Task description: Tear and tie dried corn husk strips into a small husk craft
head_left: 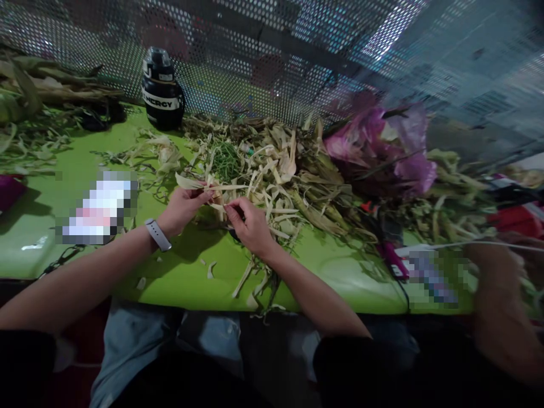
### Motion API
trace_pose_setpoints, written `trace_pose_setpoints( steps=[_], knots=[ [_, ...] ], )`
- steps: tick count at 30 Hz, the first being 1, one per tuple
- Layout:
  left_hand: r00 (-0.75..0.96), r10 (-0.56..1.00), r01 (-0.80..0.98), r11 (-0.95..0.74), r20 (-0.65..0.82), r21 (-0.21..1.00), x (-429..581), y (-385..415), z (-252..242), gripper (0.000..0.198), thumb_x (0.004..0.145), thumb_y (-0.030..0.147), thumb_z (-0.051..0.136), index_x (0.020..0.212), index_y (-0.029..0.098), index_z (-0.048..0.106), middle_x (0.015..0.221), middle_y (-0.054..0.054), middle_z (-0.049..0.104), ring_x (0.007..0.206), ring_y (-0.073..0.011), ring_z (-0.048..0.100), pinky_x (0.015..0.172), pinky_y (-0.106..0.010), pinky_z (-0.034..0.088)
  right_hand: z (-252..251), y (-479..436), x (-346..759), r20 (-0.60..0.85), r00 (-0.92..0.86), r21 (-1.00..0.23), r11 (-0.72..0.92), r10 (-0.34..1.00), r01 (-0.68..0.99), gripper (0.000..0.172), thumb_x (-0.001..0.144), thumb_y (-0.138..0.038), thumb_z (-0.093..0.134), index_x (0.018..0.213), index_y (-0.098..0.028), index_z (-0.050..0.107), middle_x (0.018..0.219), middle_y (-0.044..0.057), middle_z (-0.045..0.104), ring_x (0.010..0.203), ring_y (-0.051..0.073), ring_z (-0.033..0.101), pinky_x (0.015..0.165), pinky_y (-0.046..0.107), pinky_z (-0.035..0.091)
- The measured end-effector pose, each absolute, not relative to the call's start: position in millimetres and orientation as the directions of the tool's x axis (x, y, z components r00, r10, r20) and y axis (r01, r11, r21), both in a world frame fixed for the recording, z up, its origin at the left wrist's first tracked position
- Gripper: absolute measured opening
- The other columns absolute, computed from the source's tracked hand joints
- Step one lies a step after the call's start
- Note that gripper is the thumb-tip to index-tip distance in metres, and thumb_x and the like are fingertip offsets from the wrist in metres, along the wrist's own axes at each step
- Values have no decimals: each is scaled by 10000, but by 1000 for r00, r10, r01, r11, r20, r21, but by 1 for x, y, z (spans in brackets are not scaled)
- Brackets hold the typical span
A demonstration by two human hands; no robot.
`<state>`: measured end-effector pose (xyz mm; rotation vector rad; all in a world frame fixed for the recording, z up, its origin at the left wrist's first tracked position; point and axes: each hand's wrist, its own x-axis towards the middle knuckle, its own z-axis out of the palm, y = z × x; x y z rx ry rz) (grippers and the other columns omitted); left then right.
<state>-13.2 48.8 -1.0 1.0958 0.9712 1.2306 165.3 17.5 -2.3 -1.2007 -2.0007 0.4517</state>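
My left hand [185, 205], with a pale watch strap on its wrist, pinches a pale husk strip [229, 187] near the middle of the green table [178, 277]. Just right of it my right hand [247, 222] is closed, thumb against fingers, at the lower end of the same pale pieces; what exactly lies between its fingertips is too small to tell. Behind both hands spreads a heap of husk strips and dry leaves [314, 175]. A small bundle of thin green strands [226, 161] lies on the heap.
A black bottle [162, 96] stands at the back left by a perforated metal screen [263, 62]. A blurred phone [100, 207] lies left. Pink plastic bags [382, 147] sit back right. Another person's arm [497, 294] reaches in at the far right.
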Motion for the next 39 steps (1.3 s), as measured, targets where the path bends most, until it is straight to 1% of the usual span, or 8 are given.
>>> trace_pose_setpoints(
  steps=[5, 8, 11, 18, 24, 30, 34, 39],
  knots=[
    [144, 986, -43, -78, 84, 996, -12, 46, 0, 308, 724, 350, 732, 946, 140, 696, 1008, -95, 721, 942, -206, 628, 900, -338, 478, -1, 17, 167, 557, -436, -369, 681, 707, 632, 233, 957, -349, 479, 1030, -194, 638, 928, 90, 632, 885, 203, 578, 792, 339, 472],
    [241, 963, 43, -136, 122, 990, -14, 44, 1, 302, 729, 361, 722, 929, 136, 704, 952, -91, 720, 881, -203, 630, 848, -314, 488, 0, 18, 169, 629, -427, -236, 683, 650, 691, 211, 950, -328, 494, 964, -213, 671, 919, 95, 635, 902, 217, 575, 821, 367, 466],
    [319, 939, 75, -161, 129, 984, -15, 42, 1, 320, 689, 383, 752, 903, 149, 701, 838, -55, 712, 782, -199, 619, 770, -294, 494, 0, 20, 169, 673, -393, -209, 671, 627, 712, 179, 946, -321, 505, 946, -229, 658, 1026, 95, 647, 985, 219, 580, 894, 381, 453],
    [317, 929, 84, -230, 193, 970, -12, 41, 3, 250, 712, 242, 708, 941, 156, 659, 951, -67, 685, 825, -181, 603, 813, -283, 476, -5, 23, 169, 581, -317, -384, 596, 750, 706, 292, 969, -436, 422, 879, -206, 578, 871, 78, 642, 833, 194, 585, 769, 313, 450],
    [428, 884, 47, -229, 187, 972, -16, 41, 6, 191, 728, 237, 704, 892, 164, 639, 770, -24, 629, 707, -155, 562, 702, -265, 465, -2, 20, 170, 477, -263, -566, 523, 838, 638, 320, 953, -501, 425, 898, -208, 542, 838, 58, 649, 757, 179, 598, 693, 292, 431],
    [420, 896, -62, -129, 143, 990, -21, 43, 6, 153, 760, 285, 668, 851, 179, 732, 920, -50, 714, 946, -226, 623, 937, -318, 468, 1, 15, 167, 338, -258, -750, 424, 905, 507, 277, 937, -499, 456, 883, -228, 486, 704, 3, 600, 603, 146, 576, 577, 270, 403],
    [504, 854, -104, -90, 130, 991, -18, 43, 5, 199, 772, 313, 697, 904, 170, 734, 889, -57, 722, 879, -217, 647, 891, -346, 504, -2, 18, 168, 278, -249, -838, 361, 928, 410, 310, 922, -538, 459, 880, -231, 463, 627, -40, 516, 511, 113, 489, 516, 252, 358],
    [488, 858, -154, -94, 158, 984, -15, 44, -1, 233, 752, 284, 743, 949, 162, 713, 833, -54, 715, 768, -158, 638, 783, -279, 516, -3, 22, 169, 226, -177, -890, 277, 958, 363, 375, 891, -595, 476, 863, -222, 454, 578, -66, 446, 459, 77, 342, 464, 239, 249]
  ],
)
